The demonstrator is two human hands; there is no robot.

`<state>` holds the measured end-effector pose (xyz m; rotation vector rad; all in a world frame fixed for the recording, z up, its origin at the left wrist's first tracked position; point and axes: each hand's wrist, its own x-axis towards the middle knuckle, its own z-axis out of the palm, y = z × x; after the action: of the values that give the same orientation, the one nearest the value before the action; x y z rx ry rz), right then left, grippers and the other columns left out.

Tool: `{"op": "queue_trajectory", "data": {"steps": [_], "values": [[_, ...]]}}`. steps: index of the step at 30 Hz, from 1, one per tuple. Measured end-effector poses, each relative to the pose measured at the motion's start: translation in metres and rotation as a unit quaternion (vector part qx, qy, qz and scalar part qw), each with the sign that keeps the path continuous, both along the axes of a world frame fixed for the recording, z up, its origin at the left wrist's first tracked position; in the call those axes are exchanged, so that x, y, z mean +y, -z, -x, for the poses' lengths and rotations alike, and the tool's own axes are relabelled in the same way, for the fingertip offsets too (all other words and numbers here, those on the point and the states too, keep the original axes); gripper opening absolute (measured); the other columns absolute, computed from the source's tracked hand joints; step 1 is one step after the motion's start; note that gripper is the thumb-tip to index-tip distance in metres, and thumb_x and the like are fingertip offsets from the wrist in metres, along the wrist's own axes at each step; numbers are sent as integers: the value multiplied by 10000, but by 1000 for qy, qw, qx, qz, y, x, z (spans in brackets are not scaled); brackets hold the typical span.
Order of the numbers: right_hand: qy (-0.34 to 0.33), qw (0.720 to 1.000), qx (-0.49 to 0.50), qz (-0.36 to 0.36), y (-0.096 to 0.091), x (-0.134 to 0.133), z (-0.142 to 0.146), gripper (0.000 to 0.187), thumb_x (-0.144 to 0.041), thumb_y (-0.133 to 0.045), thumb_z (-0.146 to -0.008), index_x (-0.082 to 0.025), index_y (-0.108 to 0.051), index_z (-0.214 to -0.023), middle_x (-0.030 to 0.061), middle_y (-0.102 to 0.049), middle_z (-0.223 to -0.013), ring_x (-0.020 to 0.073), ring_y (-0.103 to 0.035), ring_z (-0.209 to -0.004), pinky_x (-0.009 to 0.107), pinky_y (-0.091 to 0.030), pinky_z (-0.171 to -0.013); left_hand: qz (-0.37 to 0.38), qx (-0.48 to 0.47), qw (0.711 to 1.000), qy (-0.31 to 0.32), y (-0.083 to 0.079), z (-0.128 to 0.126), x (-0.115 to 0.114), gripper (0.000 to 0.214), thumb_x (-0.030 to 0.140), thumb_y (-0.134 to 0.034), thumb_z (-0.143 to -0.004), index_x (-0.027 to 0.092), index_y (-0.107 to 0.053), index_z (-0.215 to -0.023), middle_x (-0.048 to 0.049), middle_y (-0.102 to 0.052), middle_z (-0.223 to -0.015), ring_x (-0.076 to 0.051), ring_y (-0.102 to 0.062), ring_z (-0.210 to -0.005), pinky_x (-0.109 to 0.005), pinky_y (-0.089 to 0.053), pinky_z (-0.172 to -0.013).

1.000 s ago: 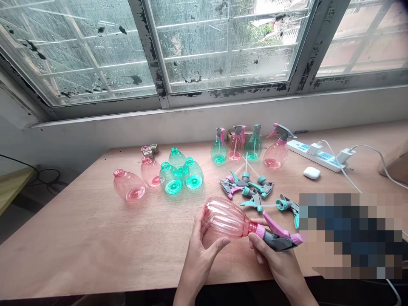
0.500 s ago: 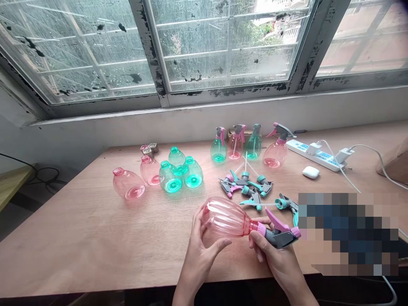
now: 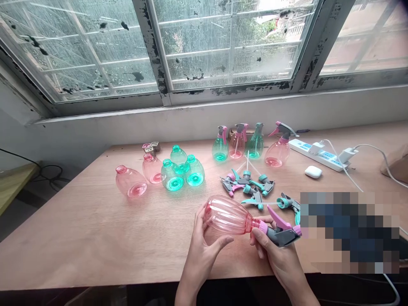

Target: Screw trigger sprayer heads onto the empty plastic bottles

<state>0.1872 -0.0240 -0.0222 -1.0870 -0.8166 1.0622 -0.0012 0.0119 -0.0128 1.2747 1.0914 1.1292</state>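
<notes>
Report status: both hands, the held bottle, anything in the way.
Left hand against pink bottle, thumb apart. Right hand gripping spray head at bottle's neck. Bottle sideways, neck rightward. Loose sprayers close beyond; nothing visibly blocking.

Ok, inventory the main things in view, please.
Held spray bottle: 1, pink, between hands
Headless bottles: 5, two pink, three green, left
Headed bottles: 4, two green, two pink, back
Loose spray heads: 5, four teal-grey, one pink-grey, centre to right
Small blocks: several, pink and brown, back left
Power strip: 1, white, back right
Plugs: 2, white, in strip
Case: 1, white, before strip
Cables: several, white right, black far left
Table: 1, brown, beneath
Window: 1, grey-framed, behind table
Left hand: 1, at bottle's base
Right hand: 1, at bottle's neck
</notes>
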Motion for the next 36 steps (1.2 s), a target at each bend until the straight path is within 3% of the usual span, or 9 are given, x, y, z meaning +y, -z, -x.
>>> {"op": "queue_trajectory", "data": {"steps": [3,6,14,20,25,28,31,36], "values": [[-3,999,-27,17,-1,-1,0,383,-474,-834,-854,-207,-658,-1063,3,-687,-656,99,-475,-459,230,-398,-460,20,-31,999,-6,-1,0,1,723,444,-769,-896,337,-443,-1532,-74,-411,-1655,-331,-422,-1511,-481,-346,-1261],[-14,999,-33,23,-1,-1,-1,427,-471,-828,-865,-210,-637,-1145,11,-710,-693,103,-475,-466,234,-412,-462,14,-46,999,-3,-2,0,3,714,415,-790,-881,339,-471,-1516,-66,-430,-1648,-328,-405,-1524,-471,-342,-1264],[7,1000,15,21,1,-1,0,394,-475,-854,-827,-195,-673,-1037,19,-710,-682,91,-466,-435,235,-376,-451,3,-28,1000,0,-6,1,1,759,355,-869,-802,319,-529,-1479,-79,-535,-1584,-323,-468,-1491,-468,-358,-1256],[23,1000,5,21,11,2,-2,337,-428,-872,-828,-188,-698,-988,13,-704,-666,87,-509,-435,206,-390,-442,18,-72,997,13,-8,2,1,566,395,-814,-861,269,-595,-1368,-105,-622,-1505,-312,-541,-1440,-438,-446,-1194],[-12,999,41,5,26,6,-16,273,-392,-863,-852,-195,-683,-911,6,-698,-677,78,-514,-431,189,-375,-429,-41,26,999,-22,-7,-1,4,615,361,-869,-805,291,-604,-1356,-79,-568,-1555,-298,-492,-1476,-458,-336,-1266],[-4,999,30,13,30,6,-19,290,-393,-872,-840,-199,-691,-957,16,-719,-687,93,-526,-441,201,-395,-439,-54,69,996,-29,-5,-1,2,726,359,-912,-749,295,-577,-1391,-83,-601,-1510,-313,-533,-1433,-481,-348,-1251],[-1,999,-4,36,28,5,-13,378,-430,-900,-790,-187,-722,-1018,33,-737,-690,119,-532,-455,233,-422,-449,-26,34,999,-16,-4,0,0,828,402,-929,-717,288,-536,-1437,-99,-595,-1522,-337,-511,-1453,-490,-352,-1246],[71,993,-65,74,11,2,0,478,-468,-940,-687,-218,-772,-1058,17,-748,-765,160,-545,-548,282,-468,-520,28,-77,995,-63,-6,-3,0,600,564,-724,-897,240,-588,-1383,-133,-621,-1499,-334,-522,-1456,-480,-399,-1224]]}}
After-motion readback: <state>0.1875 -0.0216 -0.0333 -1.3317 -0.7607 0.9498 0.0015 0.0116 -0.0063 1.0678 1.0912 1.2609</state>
